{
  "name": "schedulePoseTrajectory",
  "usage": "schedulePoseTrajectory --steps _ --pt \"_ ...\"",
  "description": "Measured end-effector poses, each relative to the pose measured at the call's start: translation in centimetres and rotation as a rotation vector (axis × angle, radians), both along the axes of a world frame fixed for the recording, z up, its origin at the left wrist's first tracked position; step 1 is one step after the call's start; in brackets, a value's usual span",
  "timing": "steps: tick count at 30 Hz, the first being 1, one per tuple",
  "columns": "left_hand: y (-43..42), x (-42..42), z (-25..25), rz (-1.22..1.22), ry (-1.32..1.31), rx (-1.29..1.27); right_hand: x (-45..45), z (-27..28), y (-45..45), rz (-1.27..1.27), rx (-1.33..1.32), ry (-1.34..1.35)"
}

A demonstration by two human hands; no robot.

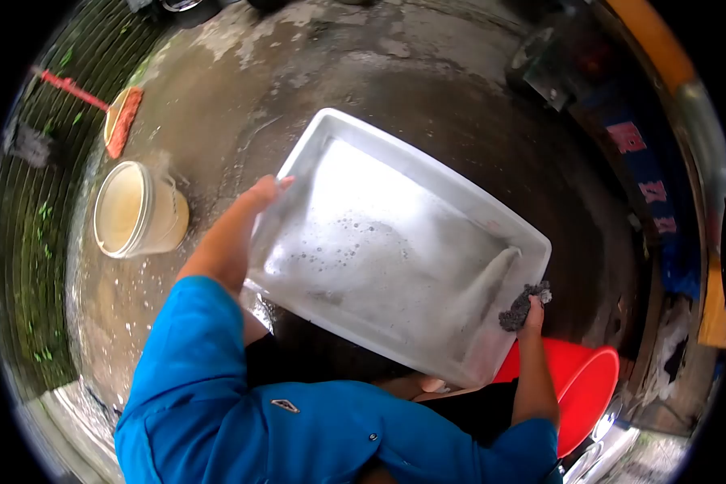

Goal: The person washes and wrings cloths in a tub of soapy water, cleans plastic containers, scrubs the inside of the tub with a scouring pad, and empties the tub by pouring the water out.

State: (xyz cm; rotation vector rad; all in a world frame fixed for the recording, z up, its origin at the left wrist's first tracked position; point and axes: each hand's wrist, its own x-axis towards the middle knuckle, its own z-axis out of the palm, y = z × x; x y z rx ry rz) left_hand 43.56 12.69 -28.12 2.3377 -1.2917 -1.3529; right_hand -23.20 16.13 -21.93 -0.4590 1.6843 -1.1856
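A large white plastic tub (436,165) lies slanted in front of me, with sudsy, cloudy water and bubbles inside. My left hand (268,192) is closed on the rim at its left side. At the right end of the tub, my right hand (532,317) grips a dark grey scouring pad (518,308), which is against the wall near the corner. Most of the right fingers are hidden behind the pad.
On the wet concrete floor (218,105) to the left stands a white bucket (165,218). A brush with red bristles (123,123) leans by the mossy wall (28,266). A red bucket (585,379) sits close to my right arm.
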Motion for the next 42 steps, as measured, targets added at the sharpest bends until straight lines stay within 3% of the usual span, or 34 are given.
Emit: schedulePoseTrajectory --steps 2,4,10,12,15,17,20,23,25,31,35,39,40,41,42 --pt "1.0 -3.0 2.6 0.285 0.022 -0.121 0.8 -0.5 -0.1 0.071 -0.061 0.088" --pt "0.6 -2.5 0.8 0.334 -0.039 -0.114 0.7 0.2 -0.2 0.213 -0.134 0.129" --pt "1.5 -1.2 1.6 0.457 0.017 -0.082 5.0 5.2 0.4 0.022 -0.098 0.185" --pt "1.9 0.0 1.8 0.492 0.024 -0.082 5.4 6.4 0.1 0.125 -0.124 0.190" --pt "3.0 1.8 2.6 0.454 -0.103 -0.113 5.3 6.5 -0.6 0.211 -0.099 0.222" --pt "3.2 3.3 3.1 0.329 -0.141 -0.145 4.8 6.6 -0.8 0.276 -0.150 0.411" --pt "2.5 7.6 -2.8 0.036 -0.395 -0.144 6.0 6.8 -2.3 0.274 -0.289 0.599" --pt "4.3 6.8 0.2 0.123 -0.330 -0.088 8.7 8.1 -3.7 0.317 -0.219 0.521" --pt "6.4 6.8 0.6 0.506 -0.122 -0.156 9.1 7.3 -4.9 0.372 -0.217 0.562" --pt "9.5 9.0 -0.9 0.609 -0.211 0.072 13.3 3.9 -6.8 0.462 -0.155 0.516" --pt "10.9 10.3 -2.8 0.603 -0.251 0.061 15.2 2.4 -6.5 0.496 -0.020 0.505" --pt "11.9 12.5 -4.8 0.507 -0.307 0.104 14.7 -0.2 -6.4 0.496 -0.031 0.656" --pt "12.8 13.5 -5.5 -0.084 -0.567 0.112 14.4 -0.8 -5.8 0.460 -0.065 0.735" --pt "13.2 14.1 -6.1 0.152 -0.321 0.098 13.8 -1.1 -5.3 0.460 -0.044 0.729" --pt "13.4 13.6 -4.6 0.404 -0.099 0.078 13.3 -0.6 -4.7 0.634 -0.062 0.814"
